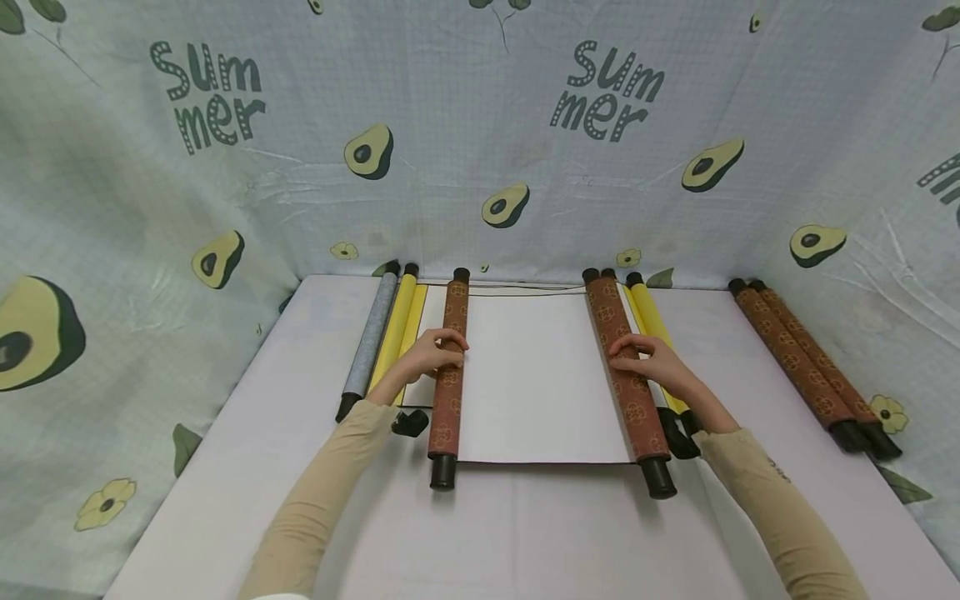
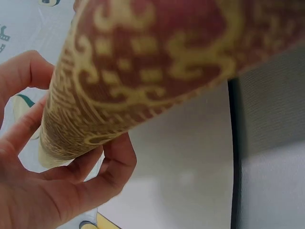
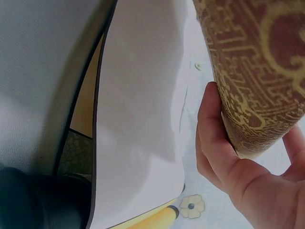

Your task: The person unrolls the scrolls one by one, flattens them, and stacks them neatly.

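Between my hands lies a scroll, its white sheet [image 1: 540, 383] spread flat from a left brown patterned roll [image 1: 446, 417] to a right brown patterned roll [image 1: 637, 412]. My left hand [image 1: 432, 353] grips the left roll near its middle. In the left wrist view, the thumb and fingers of that hand [image 2: 62, 186] curl around the gold-patterned roll [image 2: 124, 81]. The right roll is held by my right hand [image 1: 656, 364] in the same way. Seen from the right wrist, the hand [image 3: 248, 176] cups the roll [image 3: 262, 76] from below. Black knobs cap both rolls.
Beneath and beside the sheet are a grey roll [image 1: 372, 333], a yellow roll [image 1: 393, 337] and another yellow roll [image 1: 652, 312] on the right. Two brown rolls [image 1: 795, 354] lie at the table's right edge. An avocado-print cloth [image 1: 450, 100] hangs behind the white table [image 1: 525, 542].
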Motion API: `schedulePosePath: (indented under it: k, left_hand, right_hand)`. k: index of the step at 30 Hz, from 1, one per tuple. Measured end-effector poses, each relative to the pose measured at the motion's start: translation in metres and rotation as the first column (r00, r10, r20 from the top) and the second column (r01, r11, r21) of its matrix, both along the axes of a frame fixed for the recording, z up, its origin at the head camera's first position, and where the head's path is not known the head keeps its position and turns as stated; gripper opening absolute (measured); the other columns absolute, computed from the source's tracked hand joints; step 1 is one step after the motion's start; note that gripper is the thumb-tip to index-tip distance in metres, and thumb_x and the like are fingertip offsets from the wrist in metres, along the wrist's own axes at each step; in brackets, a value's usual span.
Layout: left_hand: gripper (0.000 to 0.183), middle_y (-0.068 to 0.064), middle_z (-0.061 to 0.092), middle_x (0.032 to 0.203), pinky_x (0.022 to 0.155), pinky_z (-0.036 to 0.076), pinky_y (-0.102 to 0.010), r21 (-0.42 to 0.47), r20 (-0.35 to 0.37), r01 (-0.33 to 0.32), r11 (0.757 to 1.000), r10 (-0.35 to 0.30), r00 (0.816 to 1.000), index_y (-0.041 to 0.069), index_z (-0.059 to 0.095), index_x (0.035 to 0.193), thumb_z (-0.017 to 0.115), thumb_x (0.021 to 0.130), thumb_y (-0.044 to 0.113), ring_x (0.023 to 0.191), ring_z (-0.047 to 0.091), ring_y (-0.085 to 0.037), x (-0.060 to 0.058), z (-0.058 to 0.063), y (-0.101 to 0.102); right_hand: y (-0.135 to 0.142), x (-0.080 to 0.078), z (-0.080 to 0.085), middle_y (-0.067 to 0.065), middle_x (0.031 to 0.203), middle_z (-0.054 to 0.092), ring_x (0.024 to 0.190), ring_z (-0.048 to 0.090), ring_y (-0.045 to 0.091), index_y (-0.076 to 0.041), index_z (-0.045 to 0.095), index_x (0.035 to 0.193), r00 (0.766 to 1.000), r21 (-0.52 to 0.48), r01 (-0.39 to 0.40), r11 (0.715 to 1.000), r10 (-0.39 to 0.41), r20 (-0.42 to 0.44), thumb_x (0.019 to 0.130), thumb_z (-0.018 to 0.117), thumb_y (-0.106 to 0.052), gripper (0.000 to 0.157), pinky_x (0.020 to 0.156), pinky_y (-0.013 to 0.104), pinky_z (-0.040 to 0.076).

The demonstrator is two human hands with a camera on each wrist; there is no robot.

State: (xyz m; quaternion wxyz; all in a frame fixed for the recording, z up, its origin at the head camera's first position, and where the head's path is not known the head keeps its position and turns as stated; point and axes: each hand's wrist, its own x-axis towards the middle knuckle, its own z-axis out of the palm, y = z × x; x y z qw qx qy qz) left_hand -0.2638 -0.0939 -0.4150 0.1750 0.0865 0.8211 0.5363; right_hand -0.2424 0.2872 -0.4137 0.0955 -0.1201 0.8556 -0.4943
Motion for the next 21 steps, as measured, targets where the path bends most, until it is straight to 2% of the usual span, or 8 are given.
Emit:
schedulePosePath:
  k: [4,8,16,21]
  left_hand:
    - [0.027,-0.018,0.050,0.107,0.049,0.049,-0.031,-0.014,-0.029,0.008,1.000,-0.008,1.000,0.000,0.055,0.101,0.065,0.078,0.009,0.079,0.052,-0.019,0.0008,-0.0003,0.0023]
    - [0.031,-0.017,0.048,0.112,0.050,0.048,-0.029,-0.031,-0.061,0.007,1.000,-0.009,0.998,0.001,0.055,0.097,0.072,0.073,0.010,0.083,0.050,-0.021,0.0002,-0.0012,0.0044]
    - [0.028,-0.014,0.050,0.098,0.055,0.041,-0.024,-0.051,-0.143,0.028,0.998,-0.035,0.989,-0.001,0.054,0.093,0.071,0.071,0.002,0.082,0.044,-0.020,-0.0017,-0.0028,0.0054]
    - [0.030,-0.016,0.051,0.099,0.053,0.037,-0.023,-0.041,-0.171,0.045,0.998,-0.051,0.984,-0.004,0.053,0.097,0.068,0.072,-0.001,0.077,0.042,-0.017,-0.0005,-0.0005,0.0043]
  right_hand:
    - [-0.0024,-0.0004,-0.0027,0.008,0.097,0.051,0.084,0.046,0.018,-0.002,0.053,0.099,1.000,0.036,0.009,0.999,-0.008,-0.012,0.078,0.069,-0.027,0.036,0.069,0.030,0.043]
    - [-0.0044,0.0009,-0.0024,0.008,0.092,0.047,0.083,0.043,0.021,-0.003,0.049,0.096,1.000,0.063,0.004,0.998,-0.003,-0.025,0.074,0.072,-0.026,0.039,0.066,0.029,0.040]
    - [-0.0053,0.0006,-0.0016,0.009,0.092,0.041,0.089,0.040,0.025,-0.002,0.043,0.094,1.000,0.088,0.002,0.996,-0.001,-0.013,0.072,0.073,-0.017,0.040,0.069,0.030,0.039]
    - [-0.0033,0.0007,0.0008,0.012,0.092,0.041,0.083,0.043,0.024,0.000,0.040,0.095,1.000,0.068,-0.002,0.998,0.003,-0.011,0.073,0.070,-0.008,0.038,0.065,0.030,0.042]
